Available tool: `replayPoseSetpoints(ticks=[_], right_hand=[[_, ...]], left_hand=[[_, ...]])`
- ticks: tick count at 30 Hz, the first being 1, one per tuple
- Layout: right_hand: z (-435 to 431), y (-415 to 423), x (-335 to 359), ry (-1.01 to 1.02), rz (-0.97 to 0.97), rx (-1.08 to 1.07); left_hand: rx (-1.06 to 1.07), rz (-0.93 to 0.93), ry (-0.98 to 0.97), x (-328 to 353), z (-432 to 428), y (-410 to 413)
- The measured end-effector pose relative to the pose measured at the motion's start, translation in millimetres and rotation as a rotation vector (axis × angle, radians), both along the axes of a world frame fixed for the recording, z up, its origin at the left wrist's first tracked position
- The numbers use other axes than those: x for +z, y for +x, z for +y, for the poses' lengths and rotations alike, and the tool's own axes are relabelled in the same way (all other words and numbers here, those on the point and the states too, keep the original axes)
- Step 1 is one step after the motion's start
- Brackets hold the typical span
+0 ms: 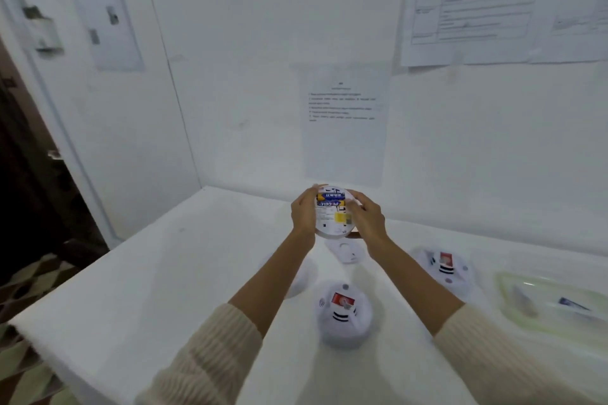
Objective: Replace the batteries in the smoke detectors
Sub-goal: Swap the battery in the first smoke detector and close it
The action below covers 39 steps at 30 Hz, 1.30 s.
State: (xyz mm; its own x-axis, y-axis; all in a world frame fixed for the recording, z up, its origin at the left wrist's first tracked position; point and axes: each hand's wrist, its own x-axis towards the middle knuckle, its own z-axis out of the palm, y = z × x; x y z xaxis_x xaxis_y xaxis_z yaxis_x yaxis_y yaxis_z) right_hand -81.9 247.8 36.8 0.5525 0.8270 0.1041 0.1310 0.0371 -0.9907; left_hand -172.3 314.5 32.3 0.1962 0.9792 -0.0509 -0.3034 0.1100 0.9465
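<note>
Much of the scene was smeared by motion. The clear greenish tray at the right edge of the table held small things I could not identify. A round white shape was half hidden behind the left forearm, and the print on the paper sheet on the wall was unreadable.

The smoke detector was up off the table, between both hands, with its back turned toward the person. The left hand gripped its left rim with curled fingers. The right hand curled round its right rim, though the fingertips were too blurred to tell exactly where they lay. Blue and yellow batteries sat in the upper part of the back.

The detector was a smooth white plastic disc. Under the hands lay a flat white plate. Two domed white units rested on the table, the near unit and the right unit, each with a red patch.
</note>
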Motion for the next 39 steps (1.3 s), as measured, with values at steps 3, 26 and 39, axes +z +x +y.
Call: replayPoseSetpoints(ticks=[3, 26, 39], right_hand=[[24.6, -4.2, -10.5, -0.050, -0.012, -0.004], [34.2, 17.1, -82.5, -0.644, -0.849, 0.060], [56.5, 9.5, -18.3, -0.148, -0.389, -0.166]], left_hand=[[-0.007, 0.007, -0.037, -12.4, 27.3, -5.8], [-0.023, -0.069, -0.110, -58.5, 63.2, -1.2], [0.044, -0.075, -0.094, -43.8, 77.1, -4.6]])
